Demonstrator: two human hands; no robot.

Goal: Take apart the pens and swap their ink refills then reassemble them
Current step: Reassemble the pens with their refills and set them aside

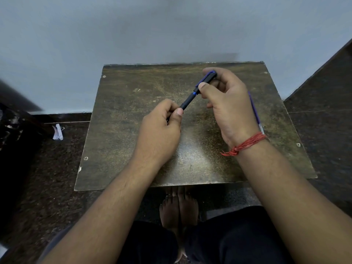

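Both hands hold one slim black plastic pen with a blue ring and blue clip point(198, 90) slantwise above the scratched, dark wooden worktop point(133, 111), clear of its surface. The left hand point(162, 126) is curled shut around the lower, writing end, thumb pressed along the barrel. The right hand point(226, 103) pinches the upper clipped end between thumb and forefinger. Gripping opposite ends like this suits twisting or pulling the barrel halves apart, or screwing them together; which of the two cannot be told. A second thin blue-violet pen or refill with a pale tip point(255, 111) lies on the worktop just beyond the right wrist, partly hidden, probably parked within reach for the swap. A red thread bracelet point(245, 143) circles that wrist.
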